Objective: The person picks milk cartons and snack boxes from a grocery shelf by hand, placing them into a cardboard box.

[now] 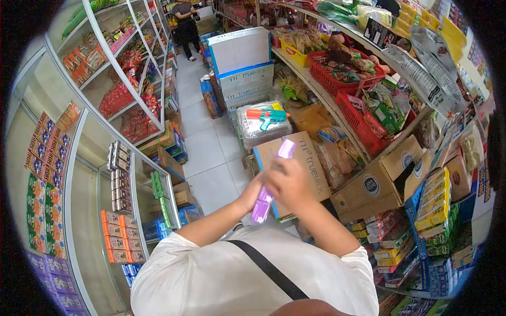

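A long purple pack [261, 206] with a shiny wrapping is held at a slant in front of my chest. My left hand [254, 190] grips its left side, and my right hand [289, 181] wraps over its middle from the right. The pack's pale upper end and its purple lower end stick out past my fingers. Beneath and beyond my hands lies a carton [315, 166] with blue edges and printed lettering. A green and orange toy gun [268, 117] rests on a plastic-wrapped bundle [252, 131] just beyond the carton.
Stacked milk cartons [245, 79] stand ahead beside the tiled aisle [215, 187]. Glass-fronted shelves [95, 184] with boxed goods line the left. On the right are red baskets [363, 124] and an open cardboard box [363, 192]. A person [185, 23] stands far down the aisle.
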The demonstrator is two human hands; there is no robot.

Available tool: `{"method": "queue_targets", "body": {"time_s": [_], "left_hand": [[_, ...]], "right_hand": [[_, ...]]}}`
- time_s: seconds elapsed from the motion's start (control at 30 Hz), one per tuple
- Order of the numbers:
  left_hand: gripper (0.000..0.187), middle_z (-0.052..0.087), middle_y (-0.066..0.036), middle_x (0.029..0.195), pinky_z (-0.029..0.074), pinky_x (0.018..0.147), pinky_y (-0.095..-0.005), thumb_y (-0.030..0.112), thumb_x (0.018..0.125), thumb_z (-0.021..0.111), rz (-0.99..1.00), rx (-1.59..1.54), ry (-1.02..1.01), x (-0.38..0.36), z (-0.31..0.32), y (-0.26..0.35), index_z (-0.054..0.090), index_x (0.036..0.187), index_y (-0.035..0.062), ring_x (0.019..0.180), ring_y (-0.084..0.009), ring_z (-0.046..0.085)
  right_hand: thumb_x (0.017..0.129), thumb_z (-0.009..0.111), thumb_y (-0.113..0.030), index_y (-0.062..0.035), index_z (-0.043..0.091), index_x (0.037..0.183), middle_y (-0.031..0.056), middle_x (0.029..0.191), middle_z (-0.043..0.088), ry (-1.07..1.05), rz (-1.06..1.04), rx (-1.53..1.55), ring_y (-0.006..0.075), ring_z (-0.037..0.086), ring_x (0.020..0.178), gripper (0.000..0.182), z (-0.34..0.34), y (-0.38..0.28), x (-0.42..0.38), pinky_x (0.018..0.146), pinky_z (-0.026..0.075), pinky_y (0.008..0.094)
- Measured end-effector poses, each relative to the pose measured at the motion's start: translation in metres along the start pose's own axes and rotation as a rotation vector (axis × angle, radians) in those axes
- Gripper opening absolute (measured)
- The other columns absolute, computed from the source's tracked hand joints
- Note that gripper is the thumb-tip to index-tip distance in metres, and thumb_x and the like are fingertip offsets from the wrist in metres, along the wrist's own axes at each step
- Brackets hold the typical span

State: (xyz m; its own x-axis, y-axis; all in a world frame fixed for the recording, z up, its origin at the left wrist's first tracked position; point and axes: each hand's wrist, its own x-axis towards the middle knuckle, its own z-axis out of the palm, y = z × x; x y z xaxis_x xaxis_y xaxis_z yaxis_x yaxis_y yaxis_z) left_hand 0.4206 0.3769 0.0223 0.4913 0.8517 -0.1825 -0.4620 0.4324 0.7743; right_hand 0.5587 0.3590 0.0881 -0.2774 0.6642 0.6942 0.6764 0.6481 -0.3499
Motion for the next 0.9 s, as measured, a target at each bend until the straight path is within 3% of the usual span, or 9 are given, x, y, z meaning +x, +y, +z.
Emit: {"method": "queue_targets", "body": {"time_s": [0.07, 0.1, 0.23, 0.43, 0.6, 0.73, 0.83, 0.9], "left_hand": [[0.047, 0.054, -0.006, 0.104, 0.051, 0.070, -0.0300, 0.039, 0.096, 0.032, -0.079, 0.031, -0.143, 0.001, -0.016, -0.015, 0.034, 0.133, 0.0097, 0.088, -0.0140, 0.057], [0.052, 0.048, -0.009, 0.121, 0.044, 0.089, -0.0316, 0.039, 0.097, 0.030, -0.078, 0.163, -0.163, -0.005, -0.004, -0.005, 0.026, 0.138, 0.0073, 0.106, -0.0162, 0.051], [0.063, 0.034, -0.010, 0.137, 0.027, 0.103, -0.0321, 0.045, 0.094, 0.033, -0.059, 0.321, -0.276, -0.008, -0.005, 0.000, 0.020, 0.140, 0.0039, 0.124, -0.0171, 0.034], [0.088, 0.028, -0.011, 0.141, 0.021, 0.106, -0.0323, 0.059, 0.083, 0.047, 0.060, 0.422, -0.535, -0.013, -0.013, 0.016, 0.017, 0.140, -0.0001, 0.130, -0.0188, 0.026], [0.092, 0.026, -0.012, 0.142, 0.019, 0.107, -0.0328, 0.054, 0.078, 0.058, -0.070, 0.413, -0.574, -0.015, -0.013, 0.025, 0.017, 0.140, -0.0007, 0.131, -0.0202, 0.024], [0.088, 0.027, -0.012, 0.142, 0.019, 0.107, -0.0335, 0.051, 0.078, 0.056, -0.041, 0.431, -0.592, -0.013, -0.017, 0.025, 0.021, 0.139, -0.0005, 0.131, -0.0216, 0.025], [0.086, 0.030, -0.013, 0.140, 0.019, 0.106, -0.0347, 0.056, 0.078, 0.052, 0.050, 0.425, -0.593, -0.012, -0.013, 0.024, 0.026, 0.138, 0.0004, 0.130, -0.0228, 0.026], [0.084, 0.032, -0.014, 0.138, 0.019, 0.106, -0.0355, 0.058, 0.079, 0.049, 0.133, 0.477, -0.532, -0.003, -0.017, 0.015, 0.029, 0.137, 0.0012, 0.129, -0.0236, 0.027]], "right_hand": [[0.064, 0.070, -0.012, -0.0086, 0.064, 0.082, 0.0105, 0.096, 0.055, 0.133, 0.070, -0.135, 0.0298, 0.053, 0.087, 0.020, -0.009, 0.018, 0.012, 0.074, 0.044, 0.0382], [0.066, 0.069, -0.012, -0.0069, 0.063, 0.082, 0.0113, 0.096, 0.055, 0.205, 0.114, -0.196, 0.0296, 0.053, 0.087, 0.018, -0.014, 0.028, 0.017, 0.075, 0.044, 0.0378], [0.071, 0.064, -0.007, -0.0028, 0.061, 0.080, 0.0109, 0.091, 0.056, 0.263, 0.437, 0.243, 0.0235, 0.054, 0.086, 0.011, -0.011, 0.070, 0.013, 0.073, 0.043, 0.0336], [0.077, 0.063, -0.009, -0.0017, 0.059, 0.079, 0.0037, 0.080, 0.058, 0.141, 0.932, 0.939, 0.0122, 0.054, 0.075, 0.008, 0.002, 0.081, -0.016, 0.067, 0.042, 0.0257], [0.079, 0.061, -0.010, -0.0034, 0.060, 0.083, 0.0040, 0.077, 0.061, -0.003, 1.052, 1.034, 0.0116, 0.058, 0.068, 0.008, -0.003, 0.085, -0.024, 0.059, 0.045, 0.0245], [0.082, 0.058, -0.012, -0.0039, 0.059, 0.087, 0.0047, 0.078, 0.062, -0.053, 1.109, 1.153, 0.0127, 0.059, 0.066, 0.009, 0.003, 0.097, -0.037, 0.057, 0.048, 0.0253], [0.087, 0.050, -0.017, -0.0072, 0.057, 0.090, 0.0048, 0.079, 0.061, -0.007, 1.262, 1.268, 0.0133, 0.060, 0.064, 0.013, 0.016, 0.081, -0.044, 0.058, 0.049, 0.0246], [0.090, 0.045, -0.023, -0.0069, 0.057, 0.094, 0.0059, 0.082, 0.062, 0.073, 1.412, 1.468, 0.0154, 0.061, 0.070, 0.020, 0.022, 0.053, -0.038, 0.064, 0.050, 0.0273]]}}
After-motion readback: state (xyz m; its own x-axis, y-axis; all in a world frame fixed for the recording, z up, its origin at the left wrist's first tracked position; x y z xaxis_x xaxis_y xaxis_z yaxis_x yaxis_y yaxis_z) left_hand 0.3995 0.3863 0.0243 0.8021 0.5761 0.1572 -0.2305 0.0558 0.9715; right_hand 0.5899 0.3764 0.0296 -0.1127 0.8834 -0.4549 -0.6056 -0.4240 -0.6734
